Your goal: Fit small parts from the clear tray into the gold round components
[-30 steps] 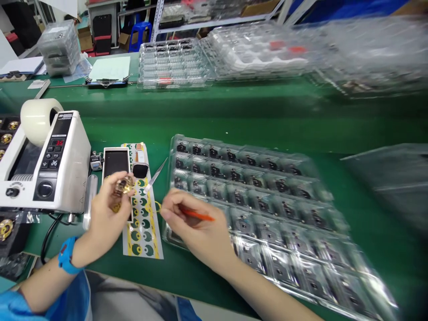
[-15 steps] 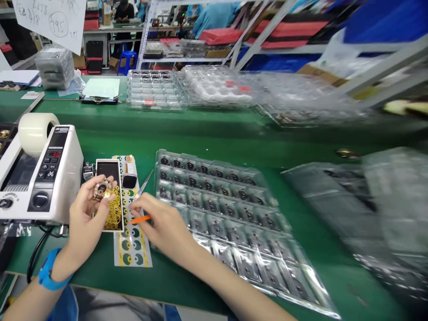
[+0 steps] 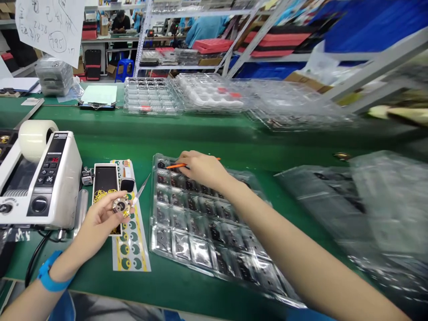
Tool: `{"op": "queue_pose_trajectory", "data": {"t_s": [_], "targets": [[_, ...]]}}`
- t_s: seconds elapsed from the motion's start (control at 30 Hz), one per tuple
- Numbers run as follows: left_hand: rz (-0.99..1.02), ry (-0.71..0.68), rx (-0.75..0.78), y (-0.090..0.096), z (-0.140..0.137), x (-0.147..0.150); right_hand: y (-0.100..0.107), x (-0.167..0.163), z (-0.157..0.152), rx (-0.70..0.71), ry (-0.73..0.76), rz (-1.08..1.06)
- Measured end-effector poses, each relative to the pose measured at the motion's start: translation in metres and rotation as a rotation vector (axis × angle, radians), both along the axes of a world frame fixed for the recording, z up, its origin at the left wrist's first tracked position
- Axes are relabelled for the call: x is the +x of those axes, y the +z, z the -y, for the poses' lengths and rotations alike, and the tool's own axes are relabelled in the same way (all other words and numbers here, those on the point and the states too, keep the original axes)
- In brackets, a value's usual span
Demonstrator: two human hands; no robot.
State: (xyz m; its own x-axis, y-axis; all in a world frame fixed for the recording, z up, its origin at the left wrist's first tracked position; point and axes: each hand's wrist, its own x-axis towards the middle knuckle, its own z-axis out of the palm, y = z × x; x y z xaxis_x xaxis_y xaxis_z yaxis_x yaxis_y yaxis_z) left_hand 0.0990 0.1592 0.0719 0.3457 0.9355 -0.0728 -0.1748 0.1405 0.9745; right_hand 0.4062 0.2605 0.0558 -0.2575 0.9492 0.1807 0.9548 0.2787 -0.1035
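Observation:
Between the thumb and fingers of my left hand [image 3: 105, 213] is a round watch-like part [image 3: 121, 206] with gold and silver metal. It is held over a white box [image 3: 117, 178] of yellow rings [image 3: 100, 195] and the edge of a sticker sheet [image 3: 135, 249]. My right hand [image 3: 203, 169] grips a thin orange stick-like tool [image 3: 176, 166]. The tool's tip points at the far left corner of a clear compartment tray [image 3: 151, 234], near a small black part [image 3: 161, 165]. Several of the tray's compartments hold dark parts; my right forearm hides some others.
A white tape dispenser [image 3: 62, 178] stands at the left. Pointed metal tweezers [image 3: 143, 187] lie between the sheet and the tray. Clear trays [image 3: 150, 96] and a clipboard [image 3: 98, 95] line the back ledge. Grey plastic trays [image 3: 334, 200] are at the right. People sit in the background.
My right hand has moved from beside the sticker sheet up and right to the tray's far edge, carrying the orange tool. My left hand has shifted slightly right and down with the round part.

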Motion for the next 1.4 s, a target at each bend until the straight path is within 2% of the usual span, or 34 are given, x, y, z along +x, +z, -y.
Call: {"op": "queue_pose_trajectory", "data": {"t_s": [0.07,0.13,0.2,0.3,0.47,0.53,0.7,0.77,0.9,1.0,1.13,1.2,1.33,1.4], "targets": [[-0.034,-0.035,-0.006,0.0,0.001,0.001,0.007,-0.017,0.02,0.041,0.013,-0.02],[-0.109,-0.054,-0.014,0.0,0.003,0.003,0.015,-0.041,0.049,0.073,0.091,-0.079],[-0.174,-0.047,0.021,0.0,0.006,0.006,0.019,-0.069,0.079,0.143,0.295,-0.224],[-0.294,-0.024,0.148,-0.002,0.009,0.011,0.02,-0.104,0.11,0.248,0.442,-0.281],[-0.376,0.039,0.301,0.0,0.011,0.014,0.014,-0.117,0.119,0.28,0.432,-0.458],[-0.379,0.083,0.29,0.001,0.011,0.015,0.013,-0.114,0.118,0.285,0.416,-0.521],[-0.34,0.079,0.229,0.002,0.011,0.016,0.013,-0.109,0.121,0.308,0.464,-0.414],[-0.334,0.096,0.219,0.002,0.012,0.017,0.011,-0.11,0.122,0.304,0.449,-0.464],[-0.23,0.15,0.064,0.002,0.012,0.019,0.008,-0.116,0.124,0.214,0.339,-0.821],[-0.138,0.119,0.004,0.001,0.012,0.019,0.01,-0.119,0.127,0.13,0.295,-1.018],[0.088,-0.032,-0.054,0.0,0.013,0.02,0.015,-0.116,0.126,0.08,0.202,-1.111],[0.155,-0.119,-0.083,0.001,0.014,0.019,0.018,-0.111,0.124,0.005,0.136,-1.131],[0.16,-0.198,-0.079,0.002,0.016,0.02,0.021,-0.106,0.119,-0.189,0.066,-1.199],[0.13,-0.204,-0.057,0.002,0.016,0.019,0.022,-0.105,0.118,-0.241,0.044,-1.235]]}}
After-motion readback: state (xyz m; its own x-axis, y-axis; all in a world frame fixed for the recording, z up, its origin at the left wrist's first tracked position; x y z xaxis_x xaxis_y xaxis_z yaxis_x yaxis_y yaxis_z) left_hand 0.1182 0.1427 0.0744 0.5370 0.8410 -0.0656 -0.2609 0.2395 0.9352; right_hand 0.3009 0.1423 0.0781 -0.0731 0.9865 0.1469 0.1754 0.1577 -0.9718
